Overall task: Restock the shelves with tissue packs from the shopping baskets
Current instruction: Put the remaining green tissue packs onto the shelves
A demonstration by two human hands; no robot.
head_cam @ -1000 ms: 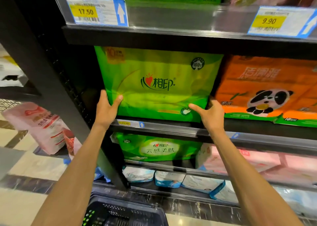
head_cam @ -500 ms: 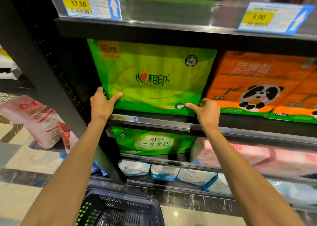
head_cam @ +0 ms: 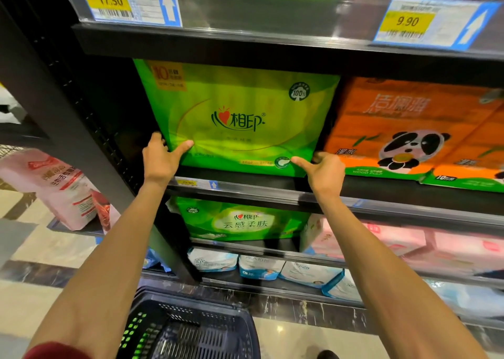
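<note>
Arms up, L hand (head_cam: 160,160), R hand (head_cam: 326,173) pinching pack (head_cam: 240,99) btm corners

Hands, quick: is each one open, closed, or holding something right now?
Left hand: grips the left edge of the large green plastic tissue pack.
Right hand: grips that pack's lower right corner.

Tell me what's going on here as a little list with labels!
left hand: grips green tissue pack, lower left corner
right hand: grips its lower right corner
pack: on shelf, front facing out
neighbour: orange panda pack on its right
basket: dark, below the arms
price tags: 17.50 and 9.90, above
</note>
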